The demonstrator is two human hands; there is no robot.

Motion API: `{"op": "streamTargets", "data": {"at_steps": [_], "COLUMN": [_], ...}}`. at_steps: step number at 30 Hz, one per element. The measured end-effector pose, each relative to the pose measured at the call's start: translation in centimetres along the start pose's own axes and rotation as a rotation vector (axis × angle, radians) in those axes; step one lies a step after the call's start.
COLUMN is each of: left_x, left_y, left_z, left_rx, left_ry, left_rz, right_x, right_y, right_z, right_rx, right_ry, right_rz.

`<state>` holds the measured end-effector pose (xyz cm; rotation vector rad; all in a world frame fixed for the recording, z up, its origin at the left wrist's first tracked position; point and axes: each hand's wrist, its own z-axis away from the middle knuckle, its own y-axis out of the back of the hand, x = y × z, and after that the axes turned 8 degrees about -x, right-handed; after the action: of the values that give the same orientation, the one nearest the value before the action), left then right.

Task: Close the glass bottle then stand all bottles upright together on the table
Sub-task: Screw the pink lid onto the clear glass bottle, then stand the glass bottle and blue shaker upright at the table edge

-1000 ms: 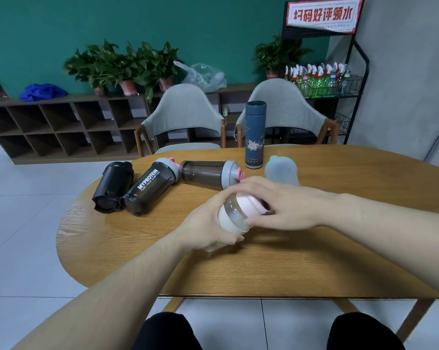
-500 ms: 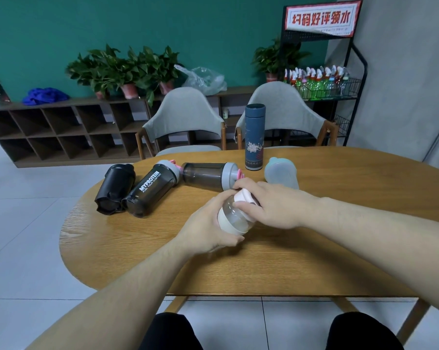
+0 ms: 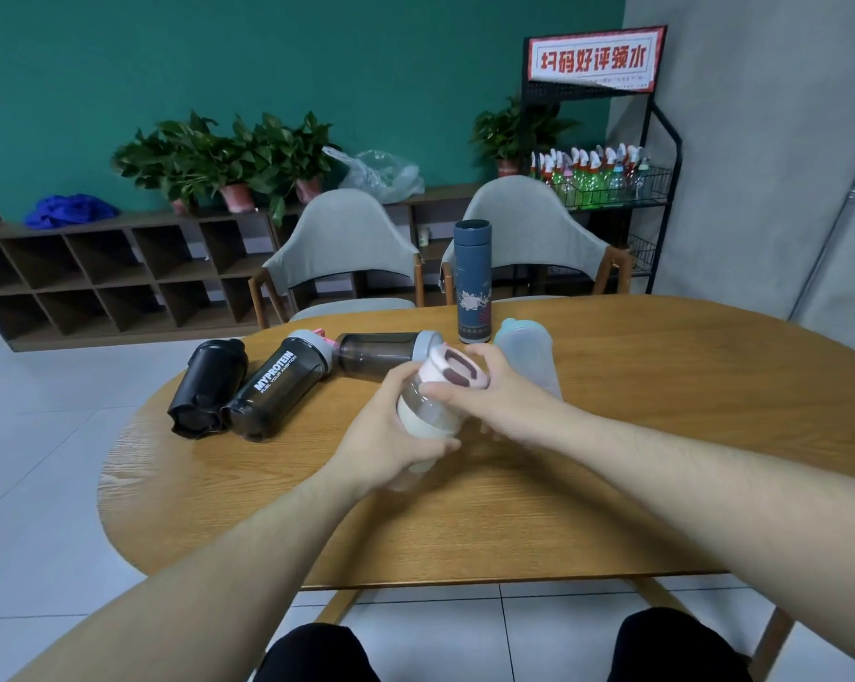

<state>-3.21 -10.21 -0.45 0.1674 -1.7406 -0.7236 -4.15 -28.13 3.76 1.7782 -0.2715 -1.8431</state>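
Observation:
A clear glass bottle (image 3: pixel 428 411) with a white band is held tilted above the wooden table (image 3: pixel 661 435). My left hand (image 3: pixel 391 443) grips its body from below. My right hand (image 3: pixel 484 401) holds the pink lid (image 3: pixel 457 370) at the bottle's mouth. Lying on their sides to the left are a black shaker (image 3: pixel 209 386), a dark MYPROTEIN shaker (image 3: pixel 280 386) and a smoky shaker with a grey cap (image 3: pixel 381 354). A frosted bottle with a teal cap (image 3: pixel 526 354) lies behind my right hand. A dark blue flask (image 3: pixel 472 280) stands upright at the back.
Two grey chairs (image 3: pixel 347 248) stand behind the table. A low wooden shelf unit (image 3: pixel 120 273) with potted plants lines the green wall. A black wire rack (image 3: pixel 607 184) of small bottles stands at the right.
The glass bottle has been raised and tilted more upright. My right hand has turned on the lid, so the lid's top with its dark markings now shows.

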Motion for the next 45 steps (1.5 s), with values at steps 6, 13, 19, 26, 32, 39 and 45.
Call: {"op": "streamTargets", "data": {"at_steps": [6, 13, 19, 26, 32, 39, 45], "left_x": [3.9, 8.0, 8.4, 8.1, 5.6, 4.2, 4.6], "left_y": [-2.2, -6.9, -6.2, -8.4, -10.0, -11.6, -12.1], "left_z": [-3.2, -6.0, -8.8, -14.7, -19.2, -22.9, -24.4], "left_rx": [0.128, 0.096, -0.243, -0.015, -0.032, -0.047, -0.035], "left_ry": [-0.032, -0.100, -0.036, 0.295, 0.522, 0.608, 0.495], "left_rz": [0.122, 0.214, 0.235, 0.110, 0.004, -0.055, 0.026], "right_x": [0.5, 2.0, 4.9, 7.3, 9.2, 12.0, 14.0], "right_y": [1.5, 6.2, 11.7, 16.9, 18.8, 20.0, 21.9], "right_z": [0.9, 2.2, 3.0, 3.8, 4.0, 2.8, 2.0], "right_rx": [0.039, 0.294, 0.418, 0.500, 0.492, 0.473, 0.473], "right_ry": [0.008, 0.042, 0.025, -0.016, -0.063, -0.108, -0.110], "right_rz": [-0.264, -0.267, -0.285, -0.233, -0.180, -0.124, -0.118]}}
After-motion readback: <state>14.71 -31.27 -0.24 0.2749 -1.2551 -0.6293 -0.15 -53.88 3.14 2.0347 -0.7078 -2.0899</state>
